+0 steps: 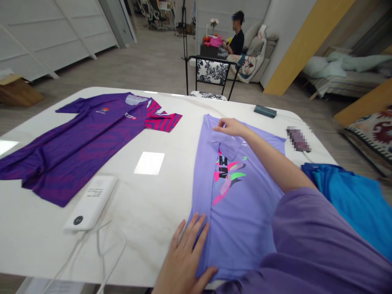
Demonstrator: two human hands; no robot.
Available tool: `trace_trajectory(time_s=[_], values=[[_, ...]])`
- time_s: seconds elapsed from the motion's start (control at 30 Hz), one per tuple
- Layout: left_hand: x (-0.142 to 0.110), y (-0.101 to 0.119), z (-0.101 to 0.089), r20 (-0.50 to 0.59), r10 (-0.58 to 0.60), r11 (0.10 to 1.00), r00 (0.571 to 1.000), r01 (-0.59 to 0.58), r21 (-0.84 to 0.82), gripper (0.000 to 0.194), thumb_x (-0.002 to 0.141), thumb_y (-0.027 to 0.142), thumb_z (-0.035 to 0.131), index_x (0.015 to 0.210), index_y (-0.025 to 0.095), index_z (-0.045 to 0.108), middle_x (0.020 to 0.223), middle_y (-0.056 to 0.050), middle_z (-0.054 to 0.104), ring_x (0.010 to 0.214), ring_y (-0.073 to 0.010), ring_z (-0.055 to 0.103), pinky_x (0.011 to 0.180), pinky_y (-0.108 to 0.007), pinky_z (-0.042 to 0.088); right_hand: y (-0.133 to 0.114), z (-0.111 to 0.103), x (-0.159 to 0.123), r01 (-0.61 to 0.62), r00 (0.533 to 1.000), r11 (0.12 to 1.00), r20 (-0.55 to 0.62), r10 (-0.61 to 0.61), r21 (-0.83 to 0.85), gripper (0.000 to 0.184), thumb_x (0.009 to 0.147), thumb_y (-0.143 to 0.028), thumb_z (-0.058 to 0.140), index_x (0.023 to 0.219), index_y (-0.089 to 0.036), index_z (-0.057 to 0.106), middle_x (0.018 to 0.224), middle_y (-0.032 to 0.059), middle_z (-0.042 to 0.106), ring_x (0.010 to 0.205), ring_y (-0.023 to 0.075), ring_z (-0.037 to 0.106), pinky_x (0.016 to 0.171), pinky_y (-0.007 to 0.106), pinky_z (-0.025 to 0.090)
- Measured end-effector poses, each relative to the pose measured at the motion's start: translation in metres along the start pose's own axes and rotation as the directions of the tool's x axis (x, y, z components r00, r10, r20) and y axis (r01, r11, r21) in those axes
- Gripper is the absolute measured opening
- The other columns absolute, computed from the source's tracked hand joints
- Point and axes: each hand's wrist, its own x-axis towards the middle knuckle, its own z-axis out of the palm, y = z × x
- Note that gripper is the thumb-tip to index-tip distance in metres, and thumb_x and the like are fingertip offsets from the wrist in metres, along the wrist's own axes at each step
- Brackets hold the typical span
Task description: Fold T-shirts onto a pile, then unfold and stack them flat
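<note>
A lilac shirt [248, 232] is laid out on the white bench [147, 216], between a purple shirt [94, 139] and blue cloth [352, 200], its side folded inward and one sleeve [228, 149] laid across the print [226, 175]. The lower folded edge is covered by the left hand [186, 253], its fingers spread. The right hand [231, 126] is held at the shoulder end with the grip narrowed; whether cloth is pinched cannot be told. The fabric is judged light, limp and rather slippery, not fragile but easily creased; it is best held at the shoulder and hem ends of the fold, with both layers taken together.
</note>
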Motion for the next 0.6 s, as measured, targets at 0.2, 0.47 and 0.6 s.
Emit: trace_trajectory(time_s=[0.2,0.47,0.6], values=[[-0.025,0.007,0.001,-0.011,-0.014,1.0,1.0,0.014,0.027,0.102,0.108,0.063,0.064,0.191,0.026,0.016,0.19,-0.005,0.035,0.174,-0.0348,0.043,0.134,-0.061,0.052,0.008,0.012,-0.137,0.08,0.992,0.996,0.098,-0.077,-0.031,0.041,0.092,-0.056,0.089,0.115,-0.023,0.079,0.119,0.0097,0.083,0.101,0.0263,0.075,0.09,0.034,0.056],[-0.037,0.021,0.007,-0.05,-0.041,0.991,0.998,0.047,0.123,0.087,0.114,0.054,0.059,0.19,0.031,0.023,0.191,-0.005,0.034,0.174,-0.0354,0.042,0.134,-0.062,0.053,0.029,0.018,-0.123,-0.274,0.958,0.961,-0.097,0.271,-0.02,0.023,0.104,-0.042,0.075,0.114,-0.023,0.082,0.123,0.0118,0.086,0.112,0.0278,0.081,0.099,0.034,0.06],[-0.041,0.024,0.006,-0.068,-0.05,0.989,0.996,0.059,0.133,0.084,0.114,0.051,0.059,0.189,0.032,0.025,0.191,-0.004,0.035,0.175,-0.0335,0.042,0.136,-0.058,0.05,0.054,0.006,-0.102,-0.41,0.906,0.912,-0.115,0.407,-0.006,0.018,0.099,-0.036,0.079,0.093,-0.019,0.079,0.109,0.0163,0.086,0.11,0.0318,0.082,0.098,0.035,0.06]])
